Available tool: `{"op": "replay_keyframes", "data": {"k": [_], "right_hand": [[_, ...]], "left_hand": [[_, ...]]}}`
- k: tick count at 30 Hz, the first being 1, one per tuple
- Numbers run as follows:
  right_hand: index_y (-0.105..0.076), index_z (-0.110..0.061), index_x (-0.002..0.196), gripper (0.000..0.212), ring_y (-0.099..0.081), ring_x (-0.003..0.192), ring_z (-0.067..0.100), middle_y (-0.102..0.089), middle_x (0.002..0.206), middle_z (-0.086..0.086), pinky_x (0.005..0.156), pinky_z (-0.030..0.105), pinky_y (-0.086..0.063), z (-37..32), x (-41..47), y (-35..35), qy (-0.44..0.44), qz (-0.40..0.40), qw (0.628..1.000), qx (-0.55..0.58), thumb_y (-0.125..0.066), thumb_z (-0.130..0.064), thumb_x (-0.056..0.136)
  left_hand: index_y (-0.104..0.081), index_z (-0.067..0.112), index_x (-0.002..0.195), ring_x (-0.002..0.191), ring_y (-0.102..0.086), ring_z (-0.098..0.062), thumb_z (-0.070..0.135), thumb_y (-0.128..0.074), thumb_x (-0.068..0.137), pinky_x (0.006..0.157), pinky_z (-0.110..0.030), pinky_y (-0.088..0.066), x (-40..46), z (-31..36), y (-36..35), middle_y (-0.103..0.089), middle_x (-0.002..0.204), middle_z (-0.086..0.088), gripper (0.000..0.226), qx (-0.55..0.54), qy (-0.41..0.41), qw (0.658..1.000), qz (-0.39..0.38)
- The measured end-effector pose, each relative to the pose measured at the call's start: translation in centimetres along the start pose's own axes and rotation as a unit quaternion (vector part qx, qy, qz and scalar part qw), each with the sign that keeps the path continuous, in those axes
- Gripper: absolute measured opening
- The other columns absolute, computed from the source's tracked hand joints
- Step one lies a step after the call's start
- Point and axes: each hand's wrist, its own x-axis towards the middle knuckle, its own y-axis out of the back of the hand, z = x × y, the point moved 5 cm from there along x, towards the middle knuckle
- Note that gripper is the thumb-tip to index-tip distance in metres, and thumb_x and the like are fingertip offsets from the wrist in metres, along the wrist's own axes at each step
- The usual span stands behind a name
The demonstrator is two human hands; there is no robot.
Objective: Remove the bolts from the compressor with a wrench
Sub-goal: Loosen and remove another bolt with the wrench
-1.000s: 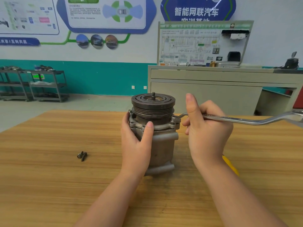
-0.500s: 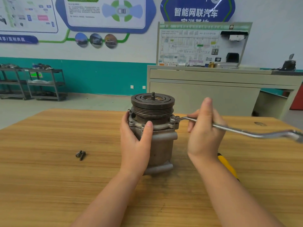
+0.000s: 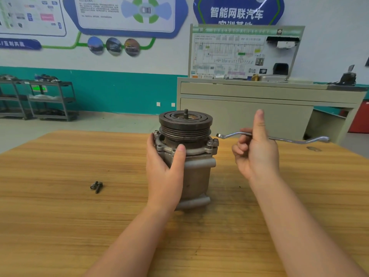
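Off the bolt now, the wrench [image 3: 235,134] has come up and away, pinched in the right hand [image 3: 257,154]. That bolt [image 3: 215,141] sits raised, probably loose. Left hand [image 3: 165,172] grips the compressor [image 3: 196,162] on the bench [image 3: 60,216]. Two bolts [image 3: 96,186] lie out already.

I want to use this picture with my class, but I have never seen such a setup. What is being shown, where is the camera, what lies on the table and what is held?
There is no machine here: a person works with bare hands, and the one camera sits on their head, looking forward and down. On the wooden table stands a metal compressor with a grooved pulley on top. The left hand grips its body to steady it. The right hand holds a long wrench in the air, its near end just clear of a bolt on the flange. Two removed bolts lie to the left on the table.
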Motion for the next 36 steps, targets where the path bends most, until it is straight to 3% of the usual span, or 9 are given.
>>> {"op": "replay_keyframes", "data": {"k": [3, 8, 12, 19, 22, 26, 29, 32, 36], "right_hand": [[-0.058, -0.008, 0.073, 0.058, -0.042, 0.034, 0.006, -0.052, 0.044, -0.003, 0.035, 0.017, -0.032, -0.5, -1.2, -0.4, 0.039, 0.024, 0.998, -0.045, -0.061, -0.065, 0.067], [-0.06, -0.007, 0.07, 0.059, -0.045, 0.033, 0.008, -0.054, 0.043, -0.001, 0.035, 0.018, -0.035, -0.4, -2.3, -1.2, 0.073, 0.027, 0.992, -0.102, -0.054, -0.065, 0.081], [-0.058, -0.011, 0.063, 0.06, -0.045, 0.03, 0.011, -0.053, 0.04, 0.002, 0.035, 0.018, -0.034, -1.5, -3.6, -1.9, 0.18, 0.017, 0.966, -0.182, -0.05, -0.065, 0.089], [-0.034, -0.022, 0.062, 0.047, -0.038, 0.046, -0.002, -0.03, 0.048, -0.017, 0.046, 0.009, -0.025, -1.5, -8.4, -4.6, 0.525, -0.084, 0.76, -0.374, -0.047, -0.051, 0.096], [-0.036, -0.026, 0.059, 0.042, -0.035, 0.046, 0.002, -0.032, 0.047, -0.012, 0.045, 0.021, -0.029, -1.5, -6.5, -3.7, 0.464, -0.075, 0.835, -0.287, -0.045, -0.038, 0.098], [-0.058, -0.024, 0.05, 0.048, -0.037, 0.035, 0.009, -0.044, 0.042, -0.007, 0.039, 0.019, -0.028, -0.4, -1.9, -1.6, 0.159, -0.077, 0.978, -0.112, -0.051, -0.038, 0.095], [-0.064, -0.018, 0.055, 0.035, -0.04, 0.034, 0.007, -0.048, 0.046, -0.001, 0.036, 0.017, -0.032, 1.0, -0.1, -1.0, -0.093, -0.129, 0.987, -0.031, -0.068, -0.036, 0.085], [-0.066, -0.017, 0.053, 0.029, -0.044, 0.036, 0.004, -0.051, 0.05, -0.002, 0.035, 0.015, -0.034, 1.1, 0.3, -0.5, -0.127, -0.142, 0.982, 0.007, -0.075, -0.038, 0.071], [-0.065, -0.017, 0.053, 0.031, -0.042, 0.035, 0.004, -0.051, 0.048, -0.001, 0.034, 0.015, -0.032, 0.5, -0.2, -0.4, -0.018, -0.064, 0.998, 0.021, -0.076, -0.04, 0.071]], "left_hand": [[-0.025, 0.026, 0.153, 0.131, -0.037, 0.005, 0.053, -0.055, 0.08, 0.106, -0.01, -0.026, 0.0, 0.0, 0.1, -0.043, 0.142, 0.017, 0.084, -0.005, 0.0, 1.0, -0.002], [-0.027, 0.04, 0.14, 0.111, -0.036, 0.031, 0.052, -0.055, 0.08, 0.09, 0.005, -0.027, 0.0, -0.1, 0.1, -0.039, 0.121, 0.04, 0.068, -0.007, 0.004, 1.0, -0.009], [-0.024, 0.044, 0.137, 0.111, -0.037, 0.028, 0.054, -0.055, 0.08, 0.091, 0.004, -0.026, -0.1, 0.0, 0.0, -0.038, 0.12, 0.041, 0.066, -0.004, 0.005, 1.0, -0.007], [-0.027, 0.035, 0.143, 0.118, -0.041, 0.017, 0.053, -0.055, 0.08, 0.102, -0.008, -0.028, 0.0, 0.1, 0.0, -0.043, 0.126, 0.031, 0.071, 0.003, -0.011, 1.0, -0.005], [-0.027, 0.042, 0.136, 0.112, -0.037, 0.028, 0.053, -0.055, 0.08, 0.092, 0.003, -0.026, 0.0, 0.2, 0.0, -0.039, 0.121, 0.039, 0.063, 0.001, -0.004, 1.0, -0.005], [-0.029, 0.039, 0.142, 0.116, -0.042, 0.018, 0.053, -0.055, 0.08, 0.095, -0.002, -0.028, -0.1, 0.1, 0.0, -0.044, 0.125, 0.032, 0.069, -0.007, 0.002, 1.0, -0.006], [-0.03, 0.041, 0.138, 0.117, -0.043, 0.016, 0.053, -0.056, 0.079, 0.098, -0.007, -0.03, -0.1, 0.2, 0.0, -0.048, 0.127, 0.028, 0.065, -0.007, -0.001, 1.0, -0.009], [-0.031, 0.033, 0.146, 0.125, -0.044, 0.006, 0.053, -0.056, 0.08, 0.103, -0.014, -0.032, -0.1, 0.1, 0.0, -0.049, 0.137, 0.017, 0.074, -0.011, 0.0, 1.0, -0.014], [-0.032, 0.032, 0.147, 0.125, -0.044, 0.006, 0.053, -0.056, 0.079, 0.102, -0.013, -0.032, -0.1, 0.2, 0.1, -0.049, 0.136, 0.018, 0.076, -0.011, 0.0, 1.0, -0.015]]}}
